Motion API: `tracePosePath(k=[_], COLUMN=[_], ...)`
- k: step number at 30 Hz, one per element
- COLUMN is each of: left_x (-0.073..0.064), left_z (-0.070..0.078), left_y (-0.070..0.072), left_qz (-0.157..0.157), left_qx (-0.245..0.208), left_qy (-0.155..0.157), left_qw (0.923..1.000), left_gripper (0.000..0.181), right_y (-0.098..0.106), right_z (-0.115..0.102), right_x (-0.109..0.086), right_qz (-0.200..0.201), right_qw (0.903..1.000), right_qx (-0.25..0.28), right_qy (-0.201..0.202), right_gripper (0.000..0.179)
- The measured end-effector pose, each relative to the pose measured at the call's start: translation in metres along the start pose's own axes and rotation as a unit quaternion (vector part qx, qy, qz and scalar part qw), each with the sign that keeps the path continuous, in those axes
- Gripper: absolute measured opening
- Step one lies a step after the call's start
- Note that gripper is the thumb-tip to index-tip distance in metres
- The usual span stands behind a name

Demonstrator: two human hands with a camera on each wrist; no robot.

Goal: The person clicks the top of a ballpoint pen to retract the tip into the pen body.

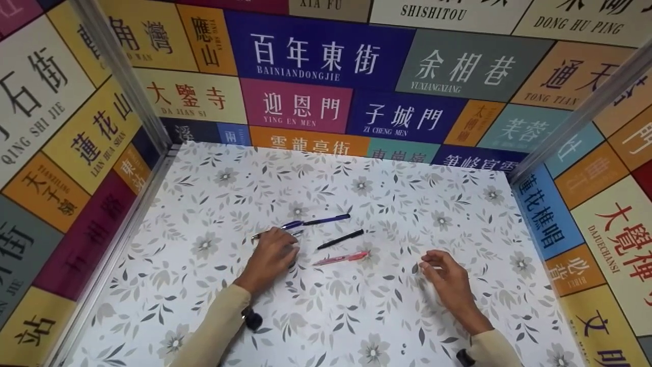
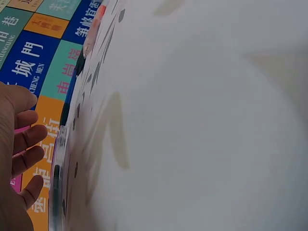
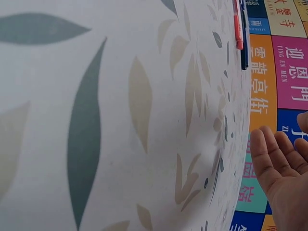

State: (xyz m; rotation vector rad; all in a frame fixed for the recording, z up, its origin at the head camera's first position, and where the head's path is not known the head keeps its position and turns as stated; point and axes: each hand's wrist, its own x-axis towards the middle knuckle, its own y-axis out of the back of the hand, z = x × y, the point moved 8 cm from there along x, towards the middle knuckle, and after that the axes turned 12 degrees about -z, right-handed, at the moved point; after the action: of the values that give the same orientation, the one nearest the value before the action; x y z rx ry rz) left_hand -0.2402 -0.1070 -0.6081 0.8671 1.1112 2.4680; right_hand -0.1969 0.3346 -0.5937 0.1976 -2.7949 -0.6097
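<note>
In the head view my left hand is above the table, partly covering a clear-barrelled pen whose other end shows past the knuckles. The left wrist view has that pen lying on the surface beside my loosely bent, parted fingers. Just beyond lies a blue pen, slanting up to the right. A black pen and a pink pen rest to the right of this hand, roughly parallel. My right hand hovers well to the right of the pens, fingers relaxed and holding nothing.
A white tabletop with grey leaves and flowers spreads under both hands. Panels of coloured name tiles wall it in at the back and both sides. Metal corner posts stand where the panels meet. Both wrists wear dark straps.
</note>
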Motion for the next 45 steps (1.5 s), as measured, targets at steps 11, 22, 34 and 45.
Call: tracePosePath(k=[11, 22, 34, 45], left_x=[0.009, 0.016, 0.027, 0.041], left_z=[0.006, 0.011, 0.015, 0.019], left_y=[-0.01, -0.019, -0.029, -0.043], left_qz=[-0.013, -0.016, -0.035, -0.036], left_qx=[-0.012, -0.021, -0.024, -0.004], left_qy=[0.003, -0.009, 0.005, -0.018], left_qw=[0.9999, 0.9996, 0.9991, 0.9992], left_gripper=[0.016, 0.015, 0.016, 0.017], right_y=[0.002, -0.002, -0.005, -0.009], right_z=[0.004, 0.006, 0.0, 0.002], right_x=[-0.002, 0.0, 0.001, 0.001], right_qz=[-0.006, 0.005, 0.0, -0.012], right_qw=[0.9997, 0.9982, 0.9965, 0.9961], right_qx=[-0.023, -0.058, -0.081, -0.079], right_qy=[-0.01, -0.011, 0.022, 0.039], right_gripper=[0.028, 0.028, 0.025, 0.025])
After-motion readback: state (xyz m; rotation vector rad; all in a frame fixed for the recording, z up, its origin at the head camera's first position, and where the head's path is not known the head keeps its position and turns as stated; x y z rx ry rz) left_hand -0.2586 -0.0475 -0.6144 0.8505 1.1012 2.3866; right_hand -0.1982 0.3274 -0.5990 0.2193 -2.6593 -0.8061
